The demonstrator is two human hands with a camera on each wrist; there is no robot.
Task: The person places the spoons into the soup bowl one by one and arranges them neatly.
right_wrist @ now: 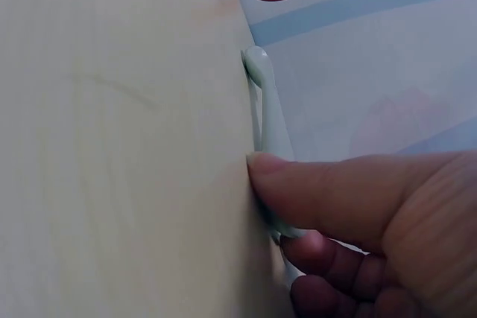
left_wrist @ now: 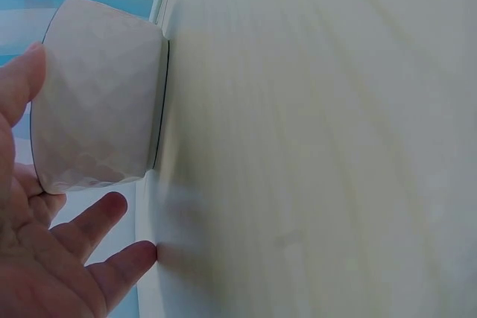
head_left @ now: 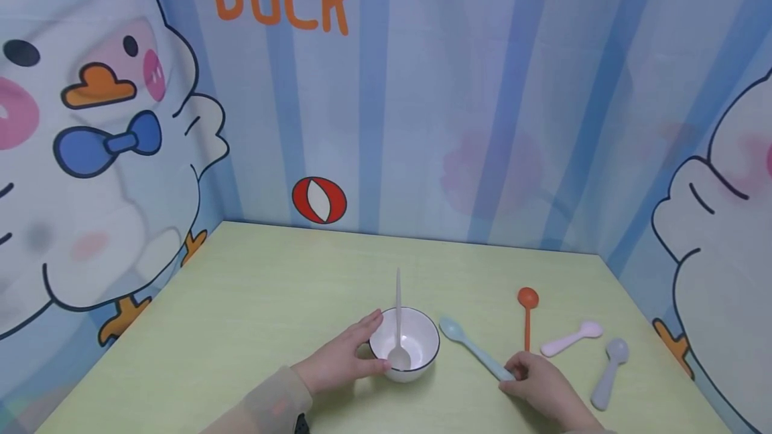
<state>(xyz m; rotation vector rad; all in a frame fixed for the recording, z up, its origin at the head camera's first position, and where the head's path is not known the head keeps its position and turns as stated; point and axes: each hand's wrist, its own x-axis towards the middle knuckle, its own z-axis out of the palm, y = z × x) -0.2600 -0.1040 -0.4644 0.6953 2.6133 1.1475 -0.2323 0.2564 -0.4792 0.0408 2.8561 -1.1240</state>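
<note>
A white bowl (head_left: pixel 427 341) with a dark rim stands on the table, and a pale spoon (head_left: pixel 399 333) leans upright inside it. My left hand (head_left: pixel 346 353) holds the bowl at its left side, thumb and fingers spread along the rim. The bowl's faceted outer wall (left_wrist: pixel 100 94) shows in the left wrist view. To the right of the bowl lies a light blue-green spoon (head_left: pixel 473 348), its bowl end pointing away to the left. My right hand (head_left: pixel 543 384) pinches the end of its handle between thumb and fingers, as the right wrist view also shows.
Beyond my right hand lie an orange spoon (head_left: pixel 527 298), a pink spoon (head_left: pixel 573 339) and a greyish-lilac spoon (head_left: pixel 610 374). The orange one's handle end is hidden behind the hand. A printed curtain (head_left: pixel 422 99) borders the pale yellow table (head_left: pixel 271 286).
</note>
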